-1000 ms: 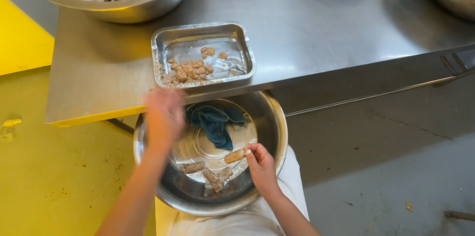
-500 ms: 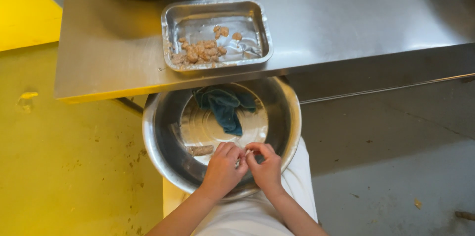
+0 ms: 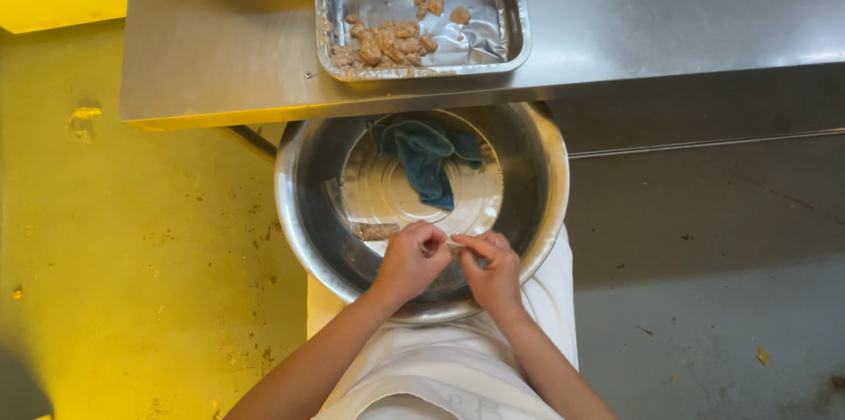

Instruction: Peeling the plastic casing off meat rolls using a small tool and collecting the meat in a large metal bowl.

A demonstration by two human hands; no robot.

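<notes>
Both hands, left (image 3: pixel 409 260) & right (image 3: pixel 493 268), pinch a small piece (image 3: pixel 451 246) over the bowl (image 3: pixel 295 200); looks soft, light, prob. slippery — grip by the ends.

**Two hands meeting, fingertips together**

Both bare forearms come up from the bottom of the view and angle inward, so the wrists nearly converge. The left hand (image 3: pixel 409 260) is curled, its knuckles up and fingers tucked toward the thumb in a pinch. The right hand (image 3: pixel 493 272) sits just beside it, with its fingers bent and its thumb and forefinger stretched toward the left hand's fingertips. The two hands touch or almost touch at the tips.
</notes>
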